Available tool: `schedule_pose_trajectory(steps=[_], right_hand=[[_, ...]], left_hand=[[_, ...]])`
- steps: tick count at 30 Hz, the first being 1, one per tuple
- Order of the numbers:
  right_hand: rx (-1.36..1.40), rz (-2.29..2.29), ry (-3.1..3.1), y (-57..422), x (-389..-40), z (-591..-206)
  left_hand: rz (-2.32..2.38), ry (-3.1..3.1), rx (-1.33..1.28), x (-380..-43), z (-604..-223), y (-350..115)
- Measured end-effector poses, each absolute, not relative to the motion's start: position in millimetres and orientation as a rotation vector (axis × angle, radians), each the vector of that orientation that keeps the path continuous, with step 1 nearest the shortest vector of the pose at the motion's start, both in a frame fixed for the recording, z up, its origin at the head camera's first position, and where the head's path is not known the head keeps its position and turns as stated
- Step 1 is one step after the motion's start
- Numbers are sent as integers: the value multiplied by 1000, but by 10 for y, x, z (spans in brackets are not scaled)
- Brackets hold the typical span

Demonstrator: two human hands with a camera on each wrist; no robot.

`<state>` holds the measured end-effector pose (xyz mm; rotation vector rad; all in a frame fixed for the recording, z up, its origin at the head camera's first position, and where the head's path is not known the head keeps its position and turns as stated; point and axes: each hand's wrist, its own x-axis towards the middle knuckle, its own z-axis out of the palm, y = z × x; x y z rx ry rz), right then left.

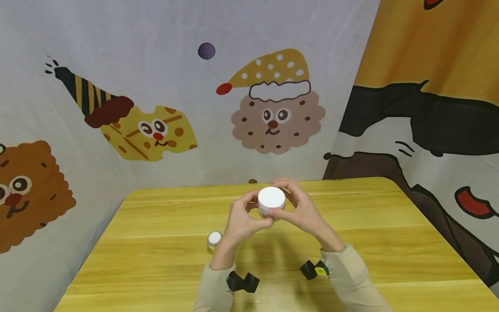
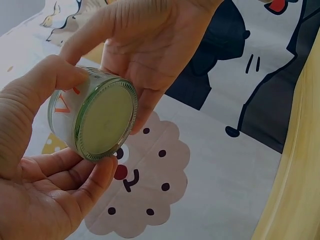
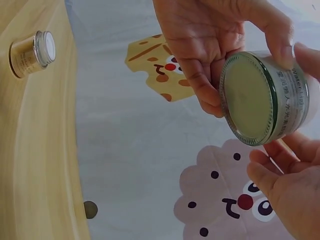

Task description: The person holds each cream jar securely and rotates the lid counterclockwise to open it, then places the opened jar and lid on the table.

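Note:
Both hands hold a glass jar (image 1: 271, 199) with a flat white lid, raised over the table in the head view. My left hand (image 1: 241, 220) grips it from the left, thumb on the near side and fingers behind. From the other side my right hand (image 1: 303, 211) holds it, its thumb across the front near the lid. The left wrist view shows the jar's pale round base (image 2: 106, 119) and orange lettering on its side. In the right wrist view, dark print runs along the jar's wall (image 3: 289, 95).
A smaller gold jar (image 1: 214, 241) with a white top stands on the wooden table (image 1: 163, 260), left of my left forearm. A cloth printed with cartoon figures (image 1: 218, 130) hangs behind the table. Black devices (image 1: 243, 282) are strapped at both wrists.

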<state>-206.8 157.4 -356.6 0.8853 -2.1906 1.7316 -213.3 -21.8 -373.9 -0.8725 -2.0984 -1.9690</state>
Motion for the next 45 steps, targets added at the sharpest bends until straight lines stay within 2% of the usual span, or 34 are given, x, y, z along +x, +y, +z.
schedule_pose_trajectory(steps=[8,17,26,37,45], right_hand=[[991,1741,-2195,1586,-2056,-3552],[879,1754,-2194,1569,-2065,-3567],[1020,1755,-2158,1600,-2066,-3556],[878,1745,-2205,1581,-2069,-3553],[991,1763,-2168,1604,-2077,-3548]], left_hand=[[-1963,-2100,-874,-2129,-3737,-219],[-1975,-2089,-879,-2135,-3738,-217],[-1967,-2084,-893,-2135,-3740,-208],[-1982,-2085,-878,-2142,-3745,-210],[-1964,-2097,-875,-2146,-3744,-215]])
